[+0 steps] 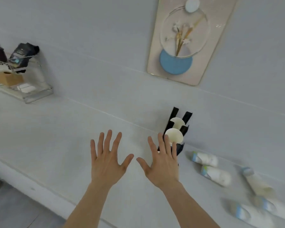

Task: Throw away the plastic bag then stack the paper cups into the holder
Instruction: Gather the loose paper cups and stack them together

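Observation:
A black cup holder (183, 122) stands against the white wall on the countertop. Two stacks of cream paper cups (174, 136) sit in it, their round bottoms facing me. My left hand (108, 160) is held flat with fingers spread over the bare counter, left of the holder. My right hand (162, 162) is also spread flat, and its fingertips overlap the holder's lower part and the nearer cup stack. Neither hand holds anything. No plastic bag shows in view.
Several white bottles with blue bands (215, 175) lie on the counter to the right, blurred. A clear shelf (31, 94) with dark packets and a wooden box hangs at the far left. A framed picture (184, 40) hangs on the wall above the holder. The counter's front edge (31, 183) runs at lower left.

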